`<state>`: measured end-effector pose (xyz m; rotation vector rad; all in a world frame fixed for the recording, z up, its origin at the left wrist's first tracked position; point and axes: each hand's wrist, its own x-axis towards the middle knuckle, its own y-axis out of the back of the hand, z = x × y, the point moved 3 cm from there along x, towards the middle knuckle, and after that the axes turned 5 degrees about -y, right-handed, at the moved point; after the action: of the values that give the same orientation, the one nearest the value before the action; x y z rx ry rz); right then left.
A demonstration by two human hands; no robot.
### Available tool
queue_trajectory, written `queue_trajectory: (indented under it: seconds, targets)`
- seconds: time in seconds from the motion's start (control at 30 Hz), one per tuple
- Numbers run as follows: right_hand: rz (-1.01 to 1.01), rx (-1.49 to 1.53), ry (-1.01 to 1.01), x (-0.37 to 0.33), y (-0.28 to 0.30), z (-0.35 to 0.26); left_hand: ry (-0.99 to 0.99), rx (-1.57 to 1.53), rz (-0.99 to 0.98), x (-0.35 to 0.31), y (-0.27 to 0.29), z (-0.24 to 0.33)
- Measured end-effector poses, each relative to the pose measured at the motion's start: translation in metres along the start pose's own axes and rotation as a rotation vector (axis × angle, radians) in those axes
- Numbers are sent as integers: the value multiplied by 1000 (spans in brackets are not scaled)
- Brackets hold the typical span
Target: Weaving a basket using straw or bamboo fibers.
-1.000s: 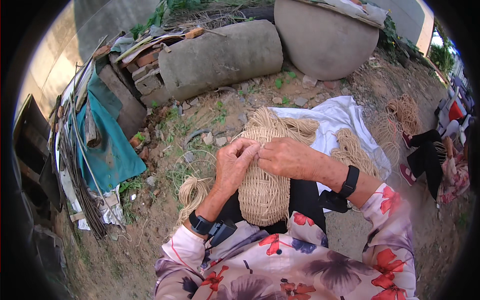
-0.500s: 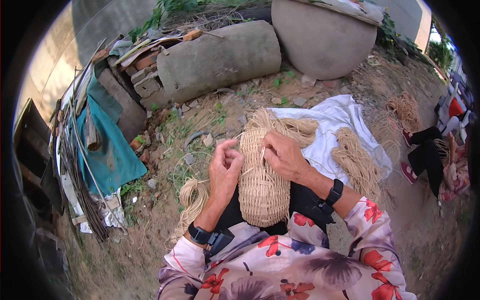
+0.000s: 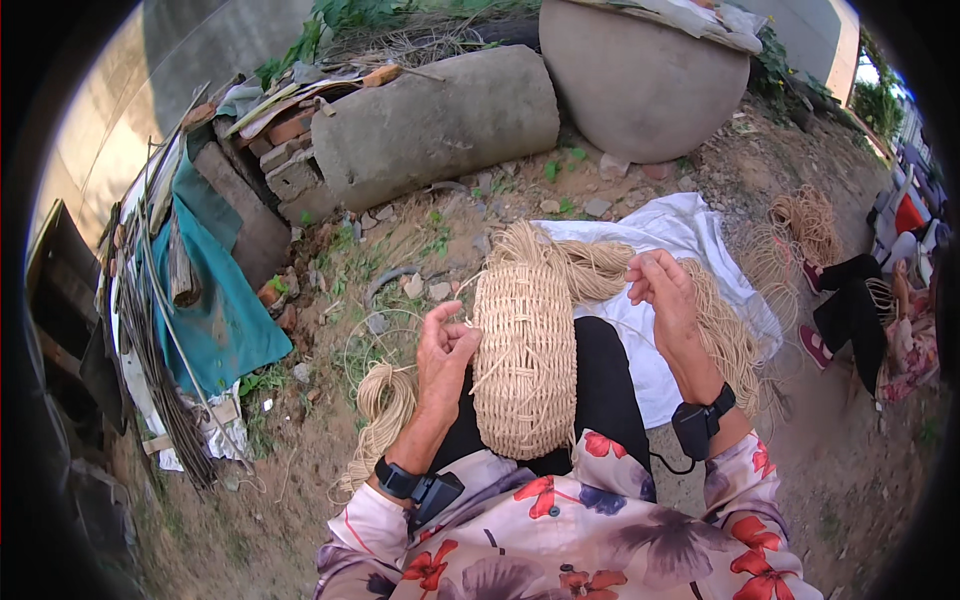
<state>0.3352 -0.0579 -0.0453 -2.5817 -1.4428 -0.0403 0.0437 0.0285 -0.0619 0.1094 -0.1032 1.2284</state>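
A woven straw-cord basket, long and rounded at its near end, lies across my lap. My left hand is at its left edge, with thumb and bent fingers closed on the rim area. Off to the right, above the white cloth, my right hand is raised with thumb and fingertips pinched together. A thin pale cord seems to run from the basket to that pinch, though it is faint. Loose cord bunches at the basket's far end.
Coiled cord bundles lie left and right, the latter on a white cloth. Farther off are a concrete cylinder, a large round vessel and a teal sheet. Another person sits at right beside more cord.
My right hand has moved from the basket's middle out to the right, over the cloth. My left hand has shifted slightly down and its fingers now meet the basket's edge.
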Motion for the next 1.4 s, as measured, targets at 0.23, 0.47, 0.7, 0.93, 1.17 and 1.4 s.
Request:
queue_trajectory:
  seconds: [0.23,0.47,0.7,0.93,1.17,1.4]
  targets:
    - [-184,-123,61,-35,-52,3,141,-184,27,3,7,-6]
    - [-266,-316,247,-20,-75,3,-234,222,-4,24,-7,23]
    - [-173,-463,308,-13,-84,2,-373,580,-298,58,-30,44]
    - [54,453,-506,-22,-49,86,-416,488,-57,51,-23,29]
    - [-536,891,-589,-31,-93,120,-353,414,-69,40,-26,24]
    - [-481,955,-687,-28,-102,132,-323,425,-50,36,-24,21]
